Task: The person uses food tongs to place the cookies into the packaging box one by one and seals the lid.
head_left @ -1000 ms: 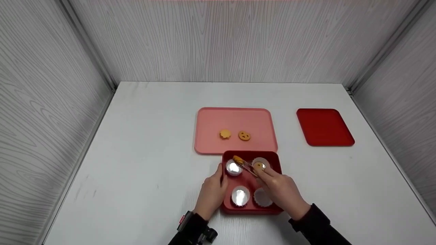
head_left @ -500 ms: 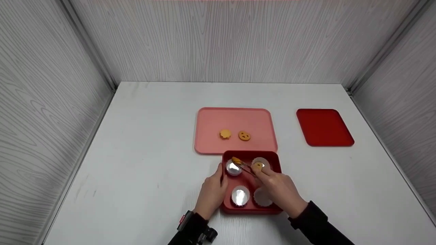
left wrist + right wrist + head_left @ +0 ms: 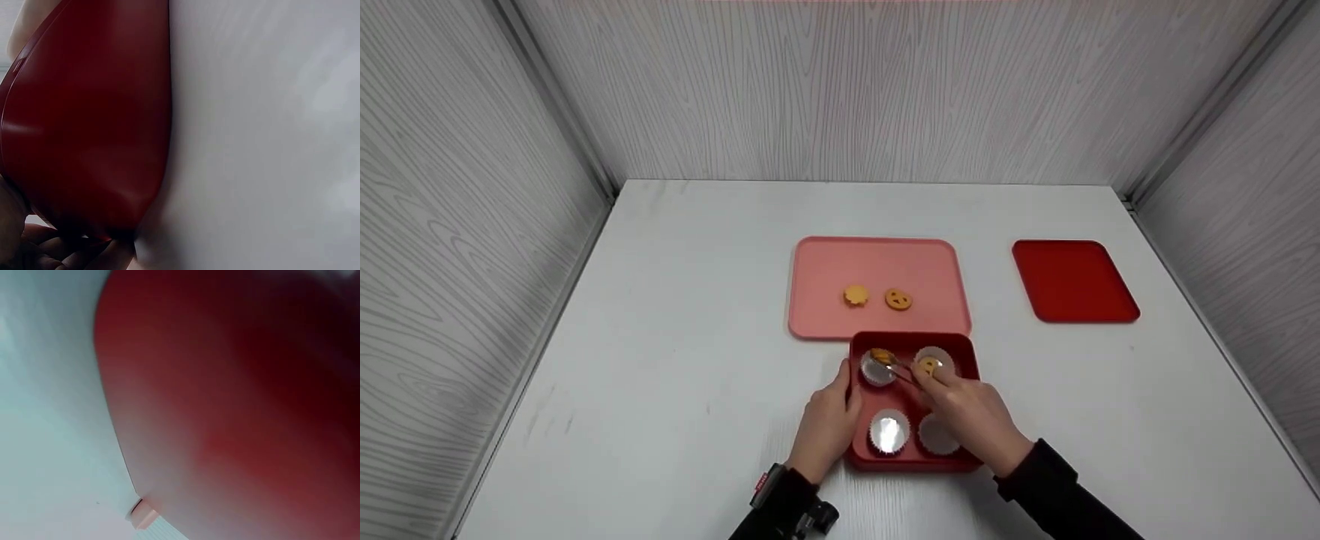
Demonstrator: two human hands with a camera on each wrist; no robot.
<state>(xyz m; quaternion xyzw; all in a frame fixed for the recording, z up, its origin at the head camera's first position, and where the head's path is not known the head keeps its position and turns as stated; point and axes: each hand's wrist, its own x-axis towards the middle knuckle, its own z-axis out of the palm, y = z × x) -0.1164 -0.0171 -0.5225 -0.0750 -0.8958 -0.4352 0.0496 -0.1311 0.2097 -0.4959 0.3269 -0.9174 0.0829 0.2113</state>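
In the head view a deep red box (image 3: 905,409) holds several foil baking cups. My left hand (image 3: 826,424) grips its left wall, thumb over the rim and fingers outside. In the left wrist view those fingers curl by the corner of the box (image 3: 90,129). My right hand (image 3: 976,420) pinches small tongs (image 3: 897,367) whose tips hold a yellow-brown cookie (image 3: 883,355). This cookie overlaps the back-left foil cup (image 3: 876,375). Another cookie (image 3: 928,365) lies in the back-right cup (image 3: 937,352), partly hidden by my fingers. The front-left cup (image 3: 889,433) contains no cookie.
A pink tray (image 3: 877,262) behind the box carries two cookies, one flower-edged (image 3: 856,295) and one round with holes (image 3: 898,299). To the right lies a flat red tray (image 3: 1076,281). Grey panels (image 3: 847,90) enclose the white table (image 3: 697,300) at the back and sides.
The cookie in the tongs has lowered slightly into the back-left cup, and the cup has tilted a little. My right hand has shifted slightly left; my left hand stays on the box.
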